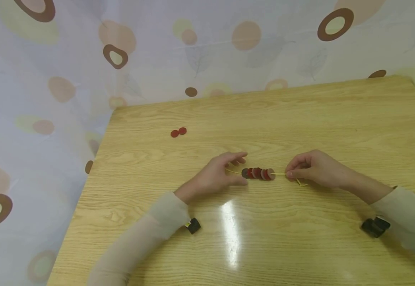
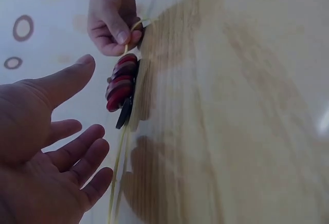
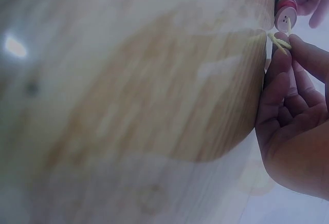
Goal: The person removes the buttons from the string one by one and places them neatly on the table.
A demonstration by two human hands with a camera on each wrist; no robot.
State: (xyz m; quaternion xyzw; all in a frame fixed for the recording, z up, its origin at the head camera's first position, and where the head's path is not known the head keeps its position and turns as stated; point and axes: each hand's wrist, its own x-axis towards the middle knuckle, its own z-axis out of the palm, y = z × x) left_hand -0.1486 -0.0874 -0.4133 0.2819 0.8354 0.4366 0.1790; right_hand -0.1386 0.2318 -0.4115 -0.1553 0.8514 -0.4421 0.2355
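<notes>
A row of red, brownish-pink and dark buttons (image 1: 259, 173) is threaded face to face on a yellow string (image 1: 280, 174). Between thumb and forefinger, my right hand (image 1: 320, 169) pinches the string, whose knotted short end sticks out past the fingertips. In the right wrist view the nearest button (image 3: 285, 18) is pinkish, with small holes. My left hand (image 1: 218, 174) is held open at the other end of the row, thumb and fingers spread apart beside the dark end button (image 2: 124, 113). From that button the string runs on past the left fingers in the left wrist view.
Two red buttons (image 1: 178, 132) lie side by side farther back on the wooden table (image 1: 300, 119), left of the hands. A patterned cloth (image 1: 222, 51) hangs behind the table and along its left side. Small black cameras (image 1: 193, 225) sit at both wrists.
</notes>
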